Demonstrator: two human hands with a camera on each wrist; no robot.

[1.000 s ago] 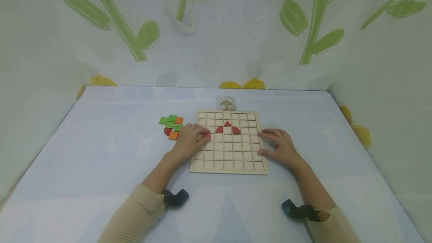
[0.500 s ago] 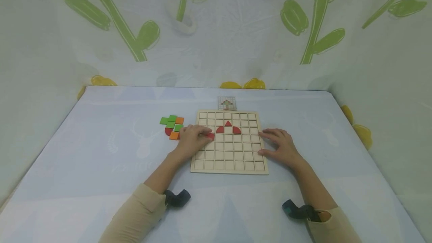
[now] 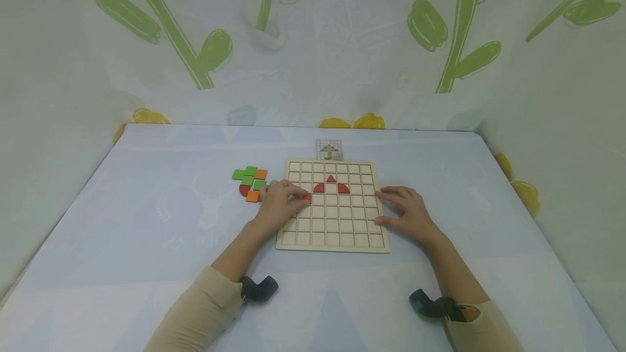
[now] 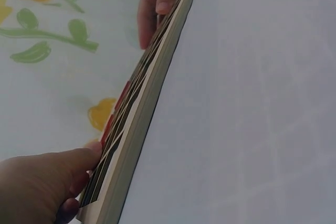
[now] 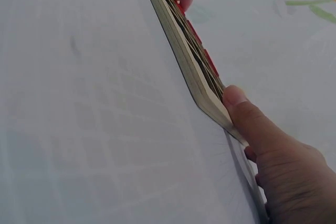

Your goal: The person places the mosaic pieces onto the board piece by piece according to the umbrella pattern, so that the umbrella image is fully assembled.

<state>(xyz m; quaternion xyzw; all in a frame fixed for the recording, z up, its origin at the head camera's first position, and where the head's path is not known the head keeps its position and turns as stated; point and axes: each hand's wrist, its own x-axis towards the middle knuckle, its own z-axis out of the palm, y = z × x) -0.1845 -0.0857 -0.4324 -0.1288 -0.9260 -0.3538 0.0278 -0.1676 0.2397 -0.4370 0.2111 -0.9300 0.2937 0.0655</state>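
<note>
A: What are the hands doing?
B: The left hand [image 3: 279,202] is pinching a red tile [image 3: 306,198] between thumb and finger, at the left side of the board [image 3: 332,239]. The right hand [image 3: 403,212] is resting, thumb and fingers spread apart, against its right edge.
A: Where is the board lying?
B: It's sitting well apart from both side edges of the table [image 3: 122,221] (a picture card [image 3: 329,149] is lying just by its far edge).
A: Room for moving?
B: Loose tiles [image 3: 248,180] are crowding the left hand's outer side; table is stretching wide beyond the right hand.
</note>
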